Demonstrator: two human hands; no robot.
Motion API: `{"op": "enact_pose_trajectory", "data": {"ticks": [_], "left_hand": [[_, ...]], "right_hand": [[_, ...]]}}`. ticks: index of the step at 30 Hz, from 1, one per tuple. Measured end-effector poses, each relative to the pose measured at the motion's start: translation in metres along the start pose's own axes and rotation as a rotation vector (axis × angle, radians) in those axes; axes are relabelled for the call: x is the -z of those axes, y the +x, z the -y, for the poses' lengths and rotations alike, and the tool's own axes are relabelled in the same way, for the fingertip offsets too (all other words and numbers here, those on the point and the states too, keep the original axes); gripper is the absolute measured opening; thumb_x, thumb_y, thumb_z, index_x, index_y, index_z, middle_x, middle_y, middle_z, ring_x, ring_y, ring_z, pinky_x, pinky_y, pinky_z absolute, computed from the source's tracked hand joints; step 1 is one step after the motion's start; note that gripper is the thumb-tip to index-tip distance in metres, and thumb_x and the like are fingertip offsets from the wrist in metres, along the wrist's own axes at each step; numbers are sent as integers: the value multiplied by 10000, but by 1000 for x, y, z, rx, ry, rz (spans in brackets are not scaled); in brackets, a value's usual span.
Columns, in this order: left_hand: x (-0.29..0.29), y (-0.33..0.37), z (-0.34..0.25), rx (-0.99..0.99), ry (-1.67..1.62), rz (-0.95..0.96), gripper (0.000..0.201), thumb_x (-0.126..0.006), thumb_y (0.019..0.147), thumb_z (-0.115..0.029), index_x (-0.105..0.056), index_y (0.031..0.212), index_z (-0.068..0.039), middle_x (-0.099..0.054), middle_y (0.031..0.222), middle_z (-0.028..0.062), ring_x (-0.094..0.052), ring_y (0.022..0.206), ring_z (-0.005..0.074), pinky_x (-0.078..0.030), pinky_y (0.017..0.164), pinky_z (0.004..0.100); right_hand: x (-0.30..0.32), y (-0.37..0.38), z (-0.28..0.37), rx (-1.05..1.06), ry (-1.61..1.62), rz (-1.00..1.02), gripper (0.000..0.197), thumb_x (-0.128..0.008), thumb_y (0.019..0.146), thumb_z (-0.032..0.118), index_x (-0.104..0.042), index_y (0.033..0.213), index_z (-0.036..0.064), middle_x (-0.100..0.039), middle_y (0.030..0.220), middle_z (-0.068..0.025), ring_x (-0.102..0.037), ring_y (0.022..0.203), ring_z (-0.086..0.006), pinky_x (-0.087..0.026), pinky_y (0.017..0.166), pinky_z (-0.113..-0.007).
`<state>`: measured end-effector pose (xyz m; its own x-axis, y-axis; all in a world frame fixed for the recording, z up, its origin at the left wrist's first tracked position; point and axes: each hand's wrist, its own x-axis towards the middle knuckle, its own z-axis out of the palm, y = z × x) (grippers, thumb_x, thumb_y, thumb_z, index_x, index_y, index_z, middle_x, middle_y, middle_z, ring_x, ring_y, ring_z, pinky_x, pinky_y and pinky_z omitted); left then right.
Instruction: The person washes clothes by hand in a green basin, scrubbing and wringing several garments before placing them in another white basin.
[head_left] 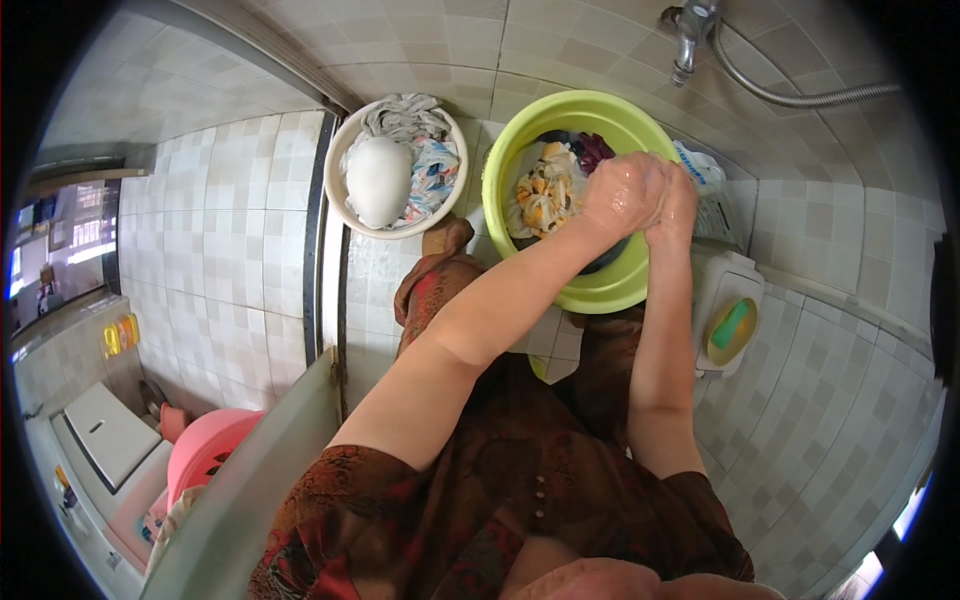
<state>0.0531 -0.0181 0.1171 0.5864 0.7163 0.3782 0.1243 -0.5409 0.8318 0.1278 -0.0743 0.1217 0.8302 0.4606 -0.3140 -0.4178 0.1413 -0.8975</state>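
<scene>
Up at two o'clock, the left hand [622, 195] and the right hand [676, 203] were pressed together, glistening wet, over the tub [605, 112]; whether anything sat between them, I couldn't tell! Below, the clothes [548, 190] lay crumpled against smooth, round lime plastic at one o'clock. Trouble lurked: slick skin might have lost its grip, drips could have slicked the hard tiles [372, 290], and a heavy lean could have tipped the tub. Over at eleven, a white bowl [383, 234] cradled limp, rumpled laundry [435, 165] under a smooth white egg shape [378, 183]!
</scene>
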Motion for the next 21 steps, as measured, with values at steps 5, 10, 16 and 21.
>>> {"op": "enact_pose_trajectory", "data": {"ticks": [5,10,16,21], "left_hand": [[5,-2,2,-252,199,6,127,-578,730,-156,-555,728,-31,-509,647,99,-558,508,286,-487,485,363],[25,0,4,109,-110,-81,235,-589,768,-227,-605,698,-4,-592,650,197,-597,580,344,-484,520,415],[94,31,36,348,95,-114,388,-591,791,-387,-659,737,-9,-606,641,207,-609,596,353,-496,590,395],[170,49,60,334,359,-158,365,-604,786,-423,-680,753,-68,-648,685,148,-636,647,340,-516,604,410]], "right_hand": [[7,2,-3,-68,42,-19,222,-435,921,184,-570,928,8,-604,903,-87,-609,813,-198,-500,731,-325],[-5,-8,-9,-89,-52,75,320,-447,943,291,-518,1115,31,-556,1101,-76,-549,1002,-187,-448,854,-351],[-34,-30,-11,-99,-248,453,655,-380,932,540,-270,1414,112,-370,1355,-102,-472,1129,-217,-390,928,-428],[-34,-34,-10,-98,-310,517,685,-384,928,539,-316,1382,31,-382,1342,-225,-532,1039,-267,-453,855,-382]]}}
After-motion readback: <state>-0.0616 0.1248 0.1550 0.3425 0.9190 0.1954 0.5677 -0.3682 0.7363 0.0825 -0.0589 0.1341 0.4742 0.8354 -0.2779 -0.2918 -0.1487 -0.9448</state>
